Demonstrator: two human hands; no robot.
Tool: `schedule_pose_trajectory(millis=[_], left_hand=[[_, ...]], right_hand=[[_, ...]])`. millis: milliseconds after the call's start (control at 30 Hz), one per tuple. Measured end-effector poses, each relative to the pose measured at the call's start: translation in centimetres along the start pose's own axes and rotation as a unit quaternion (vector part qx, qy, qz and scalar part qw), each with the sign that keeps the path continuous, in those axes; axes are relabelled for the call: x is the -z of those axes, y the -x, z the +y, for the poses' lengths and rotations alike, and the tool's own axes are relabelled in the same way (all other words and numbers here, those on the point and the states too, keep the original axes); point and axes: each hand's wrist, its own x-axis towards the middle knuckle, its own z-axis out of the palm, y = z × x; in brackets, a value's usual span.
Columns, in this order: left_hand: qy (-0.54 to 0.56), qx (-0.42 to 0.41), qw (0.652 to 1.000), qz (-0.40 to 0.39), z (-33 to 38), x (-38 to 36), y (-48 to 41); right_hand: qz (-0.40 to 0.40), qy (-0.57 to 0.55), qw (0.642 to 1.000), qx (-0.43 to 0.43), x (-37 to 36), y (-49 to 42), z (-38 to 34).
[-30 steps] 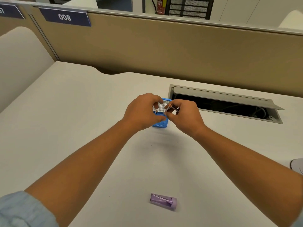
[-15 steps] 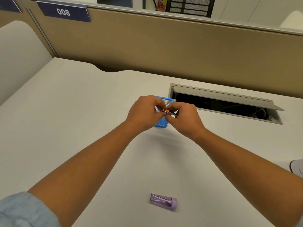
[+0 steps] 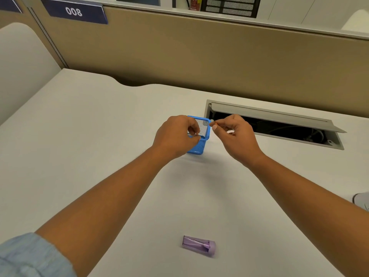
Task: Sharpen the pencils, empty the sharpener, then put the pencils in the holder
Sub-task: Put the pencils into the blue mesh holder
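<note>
We note the hands have parted since the earlier frame. On the desk (image 3: 79, 156), toward its far edge, the left hand (image 3: 175, 134) steadies the light mesh holder (image 3: 199, 144); the right hand (image 3: 235, 134) pinches something tiny, pencil unconfirmed. The sharpener (image 3: 198, 245) lies near the front edge.

Bare forearms, light blue sleeve (image 3: 30, 256)
</note>
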Motion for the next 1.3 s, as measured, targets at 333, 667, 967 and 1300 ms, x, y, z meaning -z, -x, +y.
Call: schedule_pose_trajectory(millis=[333, 667, 967, 1300], left_hand=[[0.008, 0.006, 1.0, -0.007, -0.2, -0.3, 0.3], [0.017, 0.01, 1.0, 0.0, -0.6, -1.1, 0.7], [0.026, 0.019, 0.999, 0.022, -2.1, -1.5, 1.2], [0.057, 0.032, 0.995, 0.073, -3.4, -2.2, 1.8]], right_hand=[[0.048, -0.064, 0.997, 0.012, 0.3, 0.5, -0.6], [0.061, -0.041, 0.997, -0.007, -0.1, 1.1, 0.2], [0.116, -0.097, 0.988, -0.011, 0.3, -0.6, 0.0], [0.039, -0.017, 0.998, -0.044, -1.3, -0.9, 0.9]])
